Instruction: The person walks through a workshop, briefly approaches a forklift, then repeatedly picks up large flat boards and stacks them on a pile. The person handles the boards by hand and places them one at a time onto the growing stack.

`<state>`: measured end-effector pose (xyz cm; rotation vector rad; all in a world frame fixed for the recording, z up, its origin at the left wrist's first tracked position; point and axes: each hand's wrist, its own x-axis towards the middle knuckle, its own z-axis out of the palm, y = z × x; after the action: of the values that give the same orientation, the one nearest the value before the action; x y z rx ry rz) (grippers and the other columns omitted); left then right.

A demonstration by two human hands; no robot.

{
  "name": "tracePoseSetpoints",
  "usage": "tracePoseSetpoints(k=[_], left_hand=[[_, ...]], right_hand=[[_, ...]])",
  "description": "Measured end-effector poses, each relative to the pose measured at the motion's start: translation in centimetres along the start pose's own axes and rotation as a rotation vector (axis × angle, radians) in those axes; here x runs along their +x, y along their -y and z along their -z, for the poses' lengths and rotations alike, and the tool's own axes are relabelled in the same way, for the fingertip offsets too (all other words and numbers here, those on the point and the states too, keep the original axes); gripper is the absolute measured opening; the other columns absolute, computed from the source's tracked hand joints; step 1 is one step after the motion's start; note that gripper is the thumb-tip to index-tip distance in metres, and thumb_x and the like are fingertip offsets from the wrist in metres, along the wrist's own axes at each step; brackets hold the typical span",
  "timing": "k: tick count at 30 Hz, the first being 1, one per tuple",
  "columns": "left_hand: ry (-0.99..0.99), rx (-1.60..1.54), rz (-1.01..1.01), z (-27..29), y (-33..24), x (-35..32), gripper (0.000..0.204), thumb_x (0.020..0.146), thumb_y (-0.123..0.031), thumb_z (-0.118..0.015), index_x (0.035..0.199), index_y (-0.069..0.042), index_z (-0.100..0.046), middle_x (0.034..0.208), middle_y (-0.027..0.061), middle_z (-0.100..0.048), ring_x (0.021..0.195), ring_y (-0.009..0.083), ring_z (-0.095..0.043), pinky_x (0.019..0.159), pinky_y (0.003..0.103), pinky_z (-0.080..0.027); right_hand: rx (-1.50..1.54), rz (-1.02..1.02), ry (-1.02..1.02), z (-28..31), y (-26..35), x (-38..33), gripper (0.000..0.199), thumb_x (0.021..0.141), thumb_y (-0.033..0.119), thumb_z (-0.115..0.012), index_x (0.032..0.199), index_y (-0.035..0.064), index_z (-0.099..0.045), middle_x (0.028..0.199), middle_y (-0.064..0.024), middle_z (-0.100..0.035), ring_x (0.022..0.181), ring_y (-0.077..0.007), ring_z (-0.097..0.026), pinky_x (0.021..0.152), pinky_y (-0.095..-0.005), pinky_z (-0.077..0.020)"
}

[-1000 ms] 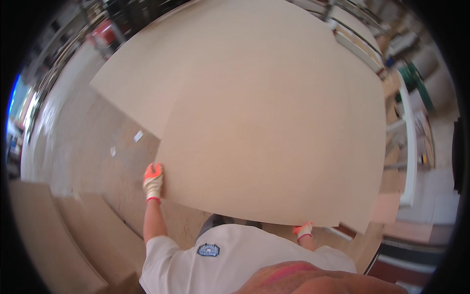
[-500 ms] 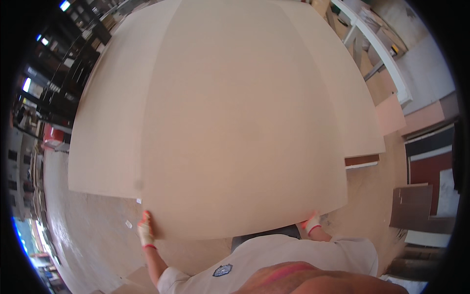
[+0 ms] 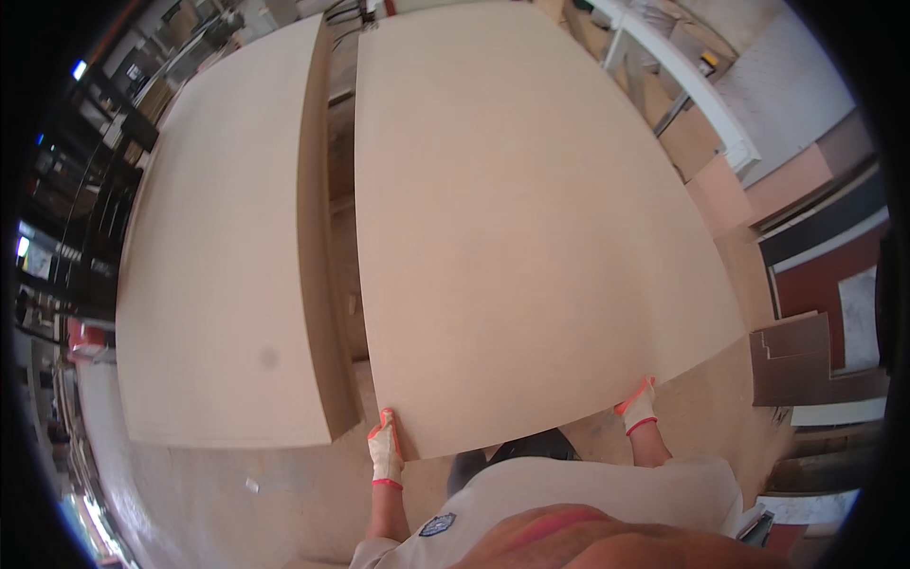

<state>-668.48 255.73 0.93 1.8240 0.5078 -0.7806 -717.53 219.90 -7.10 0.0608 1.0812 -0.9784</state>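
A large beige wood-fibre board stretches away from me. My left hand, in a white glove with an orange palm, is closed on its near left corner, the thumb on top. Farther right, my right hand, gloved alike, grips the same near edge with its fingers partly hidden. To the left lies a thick stack of matching boards, its side face showing. A dark gap separates that stack from the board I hold.
A white frame stands at the far right beside pale panels. Brown and dark offcuts lean at the right. Dark racks line the left, with a red object below them. A small white scrap lies on the floor.
The board has shifted right with both hands on its edge. Earlier it lay across the left stack; now that stack's side and the gap beside it are exposed.
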Motion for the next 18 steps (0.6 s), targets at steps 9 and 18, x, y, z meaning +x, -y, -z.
tracePoseSetpoints(k=[9,18], left_hand=[[0.249,1.474,-0.446,-8.4,0.2,9.7,0.082,0.098,-0.074,-0.047,0.099,0.003,-0.072,0.101,0.0283,-0.075,0.103,0.0441,-0.072,0.090,0.051,-0.057],[0.141,1.091,-0.530,-34.1,-13.1,28.7,0.092,0.092,-0.075,-0.060,0.145,-0.001,-0.048,0.135,0.0274,-0.064,0.122,0.0460,-0.063,0.101,0.052,-0.053]], right_hand=[[-1.594,0.073,-0.466,-7.9,5.8,3.6,0.058,0.099,0.058,-0.063,0.129,0.0093,-0.068,0.109,-0.0157,-0.079,0.104,-0.0366,-0.075,0.090,-0.0511,-0.0585],[-2.018,0.516,-0.066,-24.6,-3.1,18.0,0.068,0.100,0.060,-0.050,0.157,0.0223,-0.049,0.133,-0.0132,-0.071,0.118,-0.0367,-0.068,0.103,-0.0456,-0.0535]])
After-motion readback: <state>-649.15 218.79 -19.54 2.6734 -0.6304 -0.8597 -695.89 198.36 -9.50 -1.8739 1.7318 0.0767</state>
